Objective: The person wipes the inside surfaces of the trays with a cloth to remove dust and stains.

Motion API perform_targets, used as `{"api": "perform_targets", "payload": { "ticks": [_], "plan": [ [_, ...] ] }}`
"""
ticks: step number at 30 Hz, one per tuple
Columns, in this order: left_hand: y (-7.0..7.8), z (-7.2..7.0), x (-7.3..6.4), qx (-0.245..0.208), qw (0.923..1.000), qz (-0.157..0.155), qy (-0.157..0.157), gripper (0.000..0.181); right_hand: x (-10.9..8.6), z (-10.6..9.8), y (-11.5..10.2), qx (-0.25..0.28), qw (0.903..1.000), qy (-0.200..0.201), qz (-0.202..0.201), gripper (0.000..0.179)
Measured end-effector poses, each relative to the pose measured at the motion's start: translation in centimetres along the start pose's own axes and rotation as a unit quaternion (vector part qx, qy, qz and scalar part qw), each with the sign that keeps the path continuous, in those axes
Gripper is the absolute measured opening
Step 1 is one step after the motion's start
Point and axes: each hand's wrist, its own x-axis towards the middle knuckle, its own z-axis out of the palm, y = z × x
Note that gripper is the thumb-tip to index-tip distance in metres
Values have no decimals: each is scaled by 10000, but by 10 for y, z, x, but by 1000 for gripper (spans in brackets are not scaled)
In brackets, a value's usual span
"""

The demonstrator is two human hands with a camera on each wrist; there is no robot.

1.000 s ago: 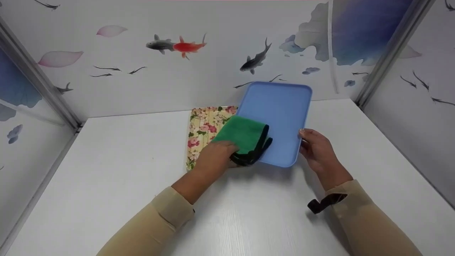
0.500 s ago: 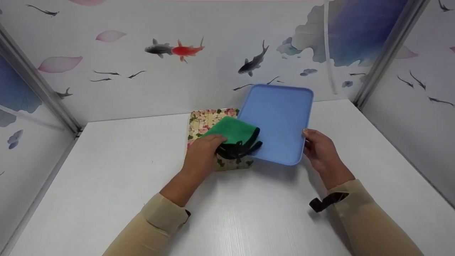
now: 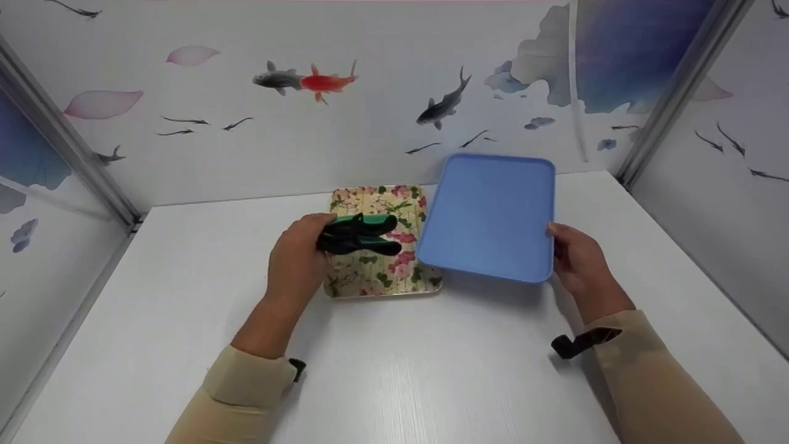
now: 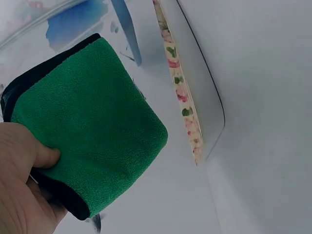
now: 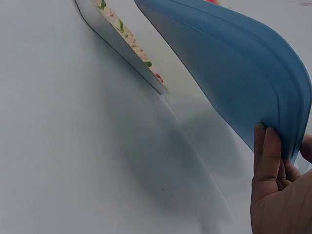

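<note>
My left hand [image 3: 297, 259] grips a folded green cloth [image 4: 92, 117] with black edging, held above the left part of a floral tray [image 3: 382, 283]. In the left wrist view the thumb presses on the cloth's green face, and the other fingers are behind it. My right hand [image 3: 582, 259] pinches the right edge of a blue tray [image 3: 490, 216], thumb on top and fingers underneath. The blue tray is raised off the table and tilted; the right wrist view shows its underside. Its lower left corner overlaps the floral tray's right edge in the head view.
The white table [image 3: 394, 376] carries the floral tray near its back edge. Behind it stands a white wall panel [image 3: 216, 160] printed with fish and petals, with more panels at both sides. A black strap [image 3: 585, 342] hangs at the right cuff.
My left hand has moved left with the cloth, off the blue tray, and the cloth now shows edge-on. The blue tray has shifted slightly right and down, uncovering more of the floral tray.
</note>
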Motion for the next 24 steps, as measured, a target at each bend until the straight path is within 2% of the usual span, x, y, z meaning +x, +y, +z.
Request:
{"api": "perform_targets", "payload": {
  "ticks": [1,2,7,9,14,20,24],
  "plan": [
    [-3,-3,0,15,10000,-90,1,41,1,-2,0,-54,10000,27,25,6],
    [-6,-5,0,22,9998,-176,4,40,2,-4,0,-146,9999,17,59,14],
    [-18,-14,1,10,9986,-529,42,38,9,-15,-2,-483,9983,160,278,70],
    [-22,-15,1,25,9981,-615,53,38,12,-19,-3,-617,9971,197,403,82],
    [-26,-18,1,89,9974,-711,98,37,19,-28,-7,-992,9931,155,610,88],
    [-31,-19,-1,113,9972,-729,105,37,24,-36,-10,-1398,9880,181,626,92],
    [-35,-18,-1,71,9972,-735,103,39,27,-42,-11,-1378,9883,53,649,92]
  ]
}}
